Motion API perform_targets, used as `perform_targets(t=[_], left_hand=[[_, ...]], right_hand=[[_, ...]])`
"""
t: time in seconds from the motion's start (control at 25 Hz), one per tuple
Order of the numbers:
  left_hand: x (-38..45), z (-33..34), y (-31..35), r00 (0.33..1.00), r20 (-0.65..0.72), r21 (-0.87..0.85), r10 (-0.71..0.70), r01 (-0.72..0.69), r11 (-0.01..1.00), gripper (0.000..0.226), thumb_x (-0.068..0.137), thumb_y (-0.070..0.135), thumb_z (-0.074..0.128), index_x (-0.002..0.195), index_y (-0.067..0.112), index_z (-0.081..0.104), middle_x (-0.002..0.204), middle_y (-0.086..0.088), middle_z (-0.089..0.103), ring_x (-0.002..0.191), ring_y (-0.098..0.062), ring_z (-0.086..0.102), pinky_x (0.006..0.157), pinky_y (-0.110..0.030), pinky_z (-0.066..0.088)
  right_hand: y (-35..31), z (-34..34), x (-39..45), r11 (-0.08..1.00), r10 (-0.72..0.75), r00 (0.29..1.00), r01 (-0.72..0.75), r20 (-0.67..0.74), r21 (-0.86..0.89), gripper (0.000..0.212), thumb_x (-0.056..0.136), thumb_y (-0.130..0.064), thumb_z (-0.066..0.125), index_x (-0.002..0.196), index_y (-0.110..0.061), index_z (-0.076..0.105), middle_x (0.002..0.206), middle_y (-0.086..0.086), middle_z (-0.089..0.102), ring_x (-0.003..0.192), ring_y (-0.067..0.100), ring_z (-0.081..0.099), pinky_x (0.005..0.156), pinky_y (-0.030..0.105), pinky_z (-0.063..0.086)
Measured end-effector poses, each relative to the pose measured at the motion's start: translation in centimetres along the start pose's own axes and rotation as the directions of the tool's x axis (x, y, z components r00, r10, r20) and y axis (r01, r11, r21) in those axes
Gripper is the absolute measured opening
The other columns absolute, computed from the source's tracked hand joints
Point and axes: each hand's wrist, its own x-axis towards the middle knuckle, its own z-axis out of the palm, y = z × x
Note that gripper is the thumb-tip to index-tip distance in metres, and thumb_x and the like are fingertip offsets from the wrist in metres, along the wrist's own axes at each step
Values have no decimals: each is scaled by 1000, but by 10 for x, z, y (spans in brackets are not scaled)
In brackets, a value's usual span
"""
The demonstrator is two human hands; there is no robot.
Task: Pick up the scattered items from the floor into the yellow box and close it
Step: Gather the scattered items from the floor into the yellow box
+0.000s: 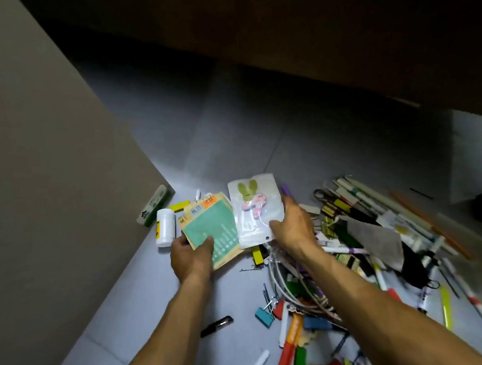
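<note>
Floor [231,132] grey tile; clutter pile [366,259] spread at your right. Your left hand [192,256], grip clamped on teal card pack [217,234]. Your right hand [293,227], grip clamped on clear packet [257,209]. White bottle [165,226] just left of cards. Yellow box not in view.

Head view. Left hand [192,257] grips a stack of cards [211,229], green-printed sheet on top, thumb across its lower edge. Right hand [292,225] pinches a clear packet [257,209] holding a green and a pink shape, at 3 o'clock from the stack and overlapping its edge. White bottle [165,228] lies at 9 o'clock of the stack, on grey floor [231,132]. Pens, markers, binder clips [265,316] and cable [297,291] pile at 4 o'clock.
</note>
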Motion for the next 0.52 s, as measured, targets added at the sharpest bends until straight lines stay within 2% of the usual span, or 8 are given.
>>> perform_targets(t=[0.04,0.08,0.2,0.28,0.4,0.44,0.52], left_hand=[[-6,-3,-1,1000,-8,-35,26,-26,999,20,81,20,76,94,25,60,98,0,73,74,-11,66,63,-24,50],[-12,-6,-1,999,-16,-70,44,-45,997,11,85,19,72,89,24,63,95,0,73,74,-12,67,62,-24,50],[-38,-16,7,999,14,-258,33,-28,966,9,92,13,62,94,21,62,97,-4,72,90,-29,70,83,-39,56],[-65,-25,14,998,16,-262,65,-58,963,14,94,13,58,102,24,60,106,-6,70,94,-29,68,89,-43,55],[-117,-37,30,988,47,-281,145,-127,951,18,95,11,56,104,27,56,108,-7,68,93,-27,65,88,-38,52],[-139,-38,36,982,99,-318,159,-120,941,19,96,8,54,105,24,57,110,-10,68,92,-27,64,86,-38,52],[-197,-33,48,936,303,-413,180,-41,910,21,97,1,51,107,16,60,113,-14,69,92,-27,65,85,-40,53]], right_hand=[[3,-8,-1,994,33,999,-36,33,99,45,82,-9,62,127,-15,55,116,8,68,97,28,65,78,32,53],[5,-16,-3,977,63,993,-83,101,199,41,82,-7,60,123,-14,60,109,7,70,91,25,67,72,29,54],[5,-58,-20,897,65,955,-183,290,403,23,87,-4,58,105,-8,71,96,8,76,75,18,73,68,30,60],[4,-100,-43,879,5,943,-163,334,448,17,91,-4,57,100,-9,71,88,7,76,67,13,72,61,27,58],[1,-167,-87,872,-57,943,-113,328,477,13,92,-8,59,101,-9,70,91,13,75,74,19,71,68,34,57],[3,-190,-106,857,-74,938,-113,337,503,15,92,-10,60,104,-9,69,96,17,74,78,22,70,71,35,56],[16,-238,-152,805,-133,918,-120,373,582,21,93,-13,61,113,-11,68,104,19,73,85,27,68,80,41,58]])
